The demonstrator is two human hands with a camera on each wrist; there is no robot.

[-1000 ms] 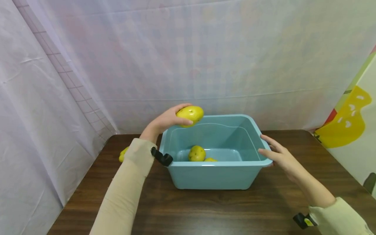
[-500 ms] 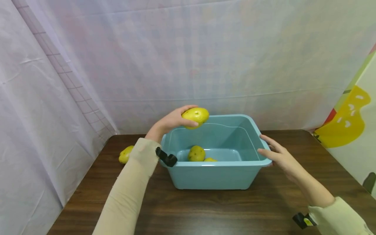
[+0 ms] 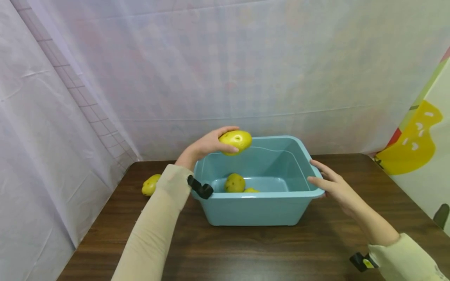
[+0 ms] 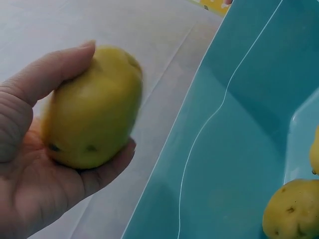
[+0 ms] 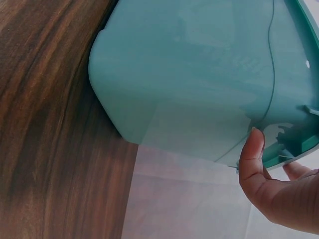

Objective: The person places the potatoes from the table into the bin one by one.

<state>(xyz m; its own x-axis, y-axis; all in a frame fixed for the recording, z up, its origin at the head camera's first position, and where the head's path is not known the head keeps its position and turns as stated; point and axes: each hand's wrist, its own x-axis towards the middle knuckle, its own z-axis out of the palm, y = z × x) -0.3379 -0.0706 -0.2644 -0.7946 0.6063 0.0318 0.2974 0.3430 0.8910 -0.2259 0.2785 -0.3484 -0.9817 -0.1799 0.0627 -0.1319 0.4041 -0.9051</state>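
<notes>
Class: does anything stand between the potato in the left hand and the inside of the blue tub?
Nothing visible: the left hand holds the potato raised, and the blue tub is open on top. Two potatoes lie inside.

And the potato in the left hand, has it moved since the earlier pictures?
Yes: the held potato has moved right and slightly lower in the head view, against the unmoving blue bin.

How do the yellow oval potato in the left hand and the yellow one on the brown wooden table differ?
The held potato is raised in the left hand; the table potato lies on the brown wooden table.
The hand partly covers the held potato; the beige sleeve partly hides the table potato.
Both are yellow, roughly oval.
</notes>
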